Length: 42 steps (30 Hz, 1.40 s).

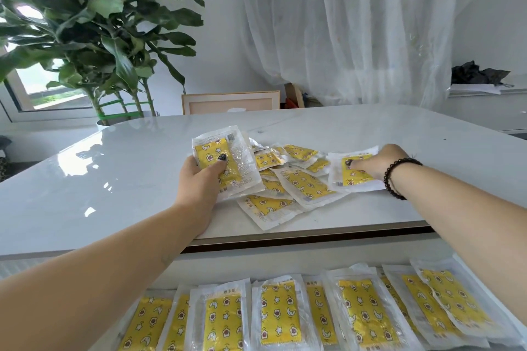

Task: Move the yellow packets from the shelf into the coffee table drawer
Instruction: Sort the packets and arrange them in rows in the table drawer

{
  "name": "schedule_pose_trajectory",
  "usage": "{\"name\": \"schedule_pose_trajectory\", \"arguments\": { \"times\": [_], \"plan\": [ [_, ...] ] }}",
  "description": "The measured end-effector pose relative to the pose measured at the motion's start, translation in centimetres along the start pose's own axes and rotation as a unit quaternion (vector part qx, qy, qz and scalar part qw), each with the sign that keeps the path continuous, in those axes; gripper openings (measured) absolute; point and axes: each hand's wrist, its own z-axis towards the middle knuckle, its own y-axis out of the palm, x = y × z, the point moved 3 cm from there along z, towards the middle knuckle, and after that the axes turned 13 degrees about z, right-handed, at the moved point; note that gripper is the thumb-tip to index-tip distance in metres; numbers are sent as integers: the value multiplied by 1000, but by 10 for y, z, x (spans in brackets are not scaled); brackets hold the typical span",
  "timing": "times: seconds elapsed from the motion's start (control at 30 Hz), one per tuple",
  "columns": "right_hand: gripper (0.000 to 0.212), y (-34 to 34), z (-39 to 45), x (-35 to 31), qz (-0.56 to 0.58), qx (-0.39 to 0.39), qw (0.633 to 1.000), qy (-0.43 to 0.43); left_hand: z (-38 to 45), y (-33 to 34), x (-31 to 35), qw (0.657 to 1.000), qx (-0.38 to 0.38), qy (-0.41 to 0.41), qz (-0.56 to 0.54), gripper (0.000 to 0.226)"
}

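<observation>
Several yellow packets (pixel 302 182) in clear wrappers lie in a loose pile on the glossy white table top (pixel 119 179). My left hand (pixel 201 179) grips one packet (pixel 228 159) at the pile's left side, thumb on top, lifting its edge. My right hand (pixel 379 162) pinches another packet (pixel 355 171) at the pile's right end, which lies flat on the table. Below the table's front edge the open drawer (pixel 285 262) holds a row of several packets (pixel 281 313) laid side by side.
A large leafy plant (pixel 94 23) stands behind the table at the left, a framed picture (pixel 231 102) leans behind the far edge, and sheer white curtains (pixel 356 23) hang at the back. A dark bag (pixel 476 73) lies on a white cabinet at the right.
</observation>
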Motion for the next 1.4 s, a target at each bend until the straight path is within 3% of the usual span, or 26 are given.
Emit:
{"name": "schedule_pose_trajectory", "arguments": {
  "times": [0.17, 0.4, 0.57, 0.63, 0.7, 0.77, 0.93, 1.07, 1.2, 1.27, 1.4],
  "plan": [
    [46, 2, -11, -20, -110, -42, 993, -3, -1, 0, 0, 1000, -4, 3, 5, 21],
    [36, 4, -10, -19, -54, -47, 997, -19, -3, 1, -1, 999, -23, 21, 22, 17],
    [33, 8, -14, -22, 53, 28, 974, -217, -8, 5, 3, 997, -37, 49, 40, 19],
    [38, 10, -25, -26, 124, 42, 949, -287, -8, 3, 3, 994, -24, 79, 76, 31],
    [46, 9, -35, -32, 209, 28, 930, -300, -6, 1, 2, 988, -29, 111, 102, 67],
    [47, 11, -44, -38, 285, -5, 913, -292, -9, 3, 4, 975, -33, 156, 156, 82],
    [48, 34, -64, -43, 395, -126, 877, -244, -14, 11, 8, 948, -62, 219, 221, 45],
    [17, 53, -83, -47, 381, -208, 863, -257, -21, 14, 10, 922, -89, 273, 258, 17],
    [14, 66, -95, -45, 358, -229, 865, -265, -23, 15, 8, 902, -106, 315, 275, 27],
    [9, 66, -95, -43, 344, -214, 874, -269, -23, 15, 9, 897, -106, 328, 276, 16],
    [43, 68, -96, -41, 317, -194, 889, -268, -24, 17, 8, 891, -110, 339, 282, 15]
  ]
}}
